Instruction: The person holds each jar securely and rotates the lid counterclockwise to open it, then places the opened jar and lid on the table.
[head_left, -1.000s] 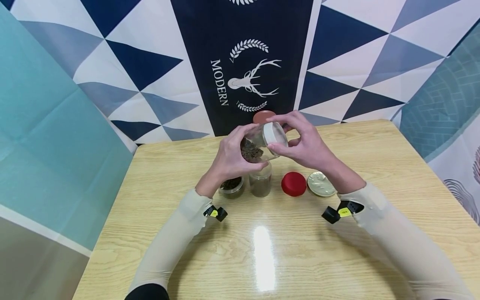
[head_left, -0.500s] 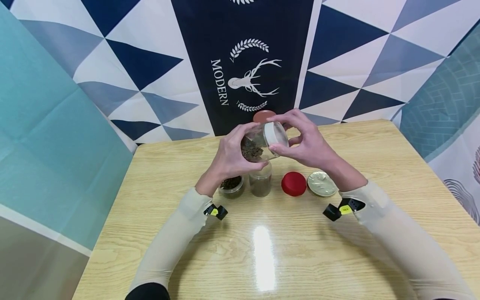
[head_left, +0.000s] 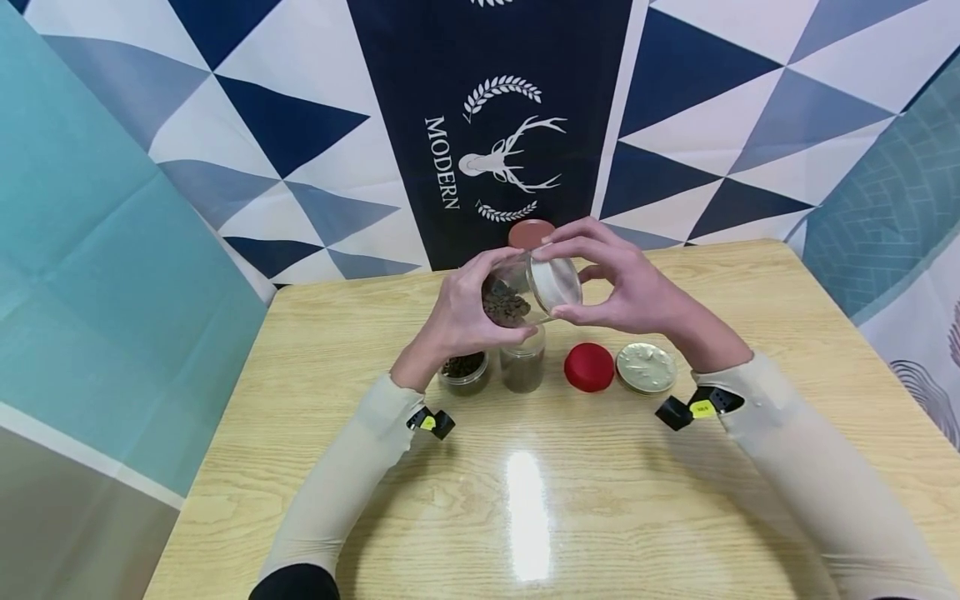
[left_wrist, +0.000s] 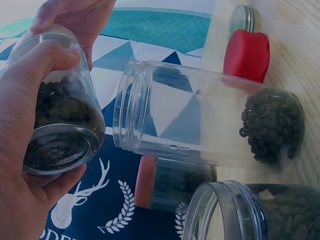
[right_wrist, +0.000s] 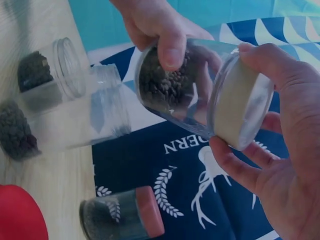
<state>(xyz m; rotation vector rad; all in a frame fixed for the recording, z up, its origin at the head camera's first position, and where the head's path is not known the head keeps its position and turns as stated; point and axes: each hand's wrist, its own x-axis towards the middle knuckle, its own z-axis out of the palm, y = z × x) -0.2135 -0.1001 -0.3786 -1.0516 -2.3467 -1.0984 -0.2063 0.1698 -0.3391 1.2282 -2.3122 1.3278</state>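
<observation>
White lid [head_left: 557, 283] on tilted jar [head_left: 516, 292], centre frame, above surface [head_left: 427, 533].
Left hand [head_left: 467, 310]: fingers wrapped round jar, apparently bracing it; right hand [head_left: 626, 279]: fingers part-spread, pinching lid rim, presumably for purchase.

You've got a wood-grain table [head_left: 592, 500], light glare [head_left: 528, 517] at 6 o'clock, triangle-patterned wall [head_left: 300, 133] at 12 with deer print [head_left: 495, 160], teal wall [head_left: 112, 233] at 10.

The wood-grained surface [head_left: 420, 517], lower centre, throws a glossy glare at me. Mid-frame, the held jar [head_left: 516, 292] looks clear and smooth; right of centre, the gold lid [head_left: 647, 367] looks bumpy and metallic; cloth [head_left: 300, 125] across the top hangs matt.
</observation>
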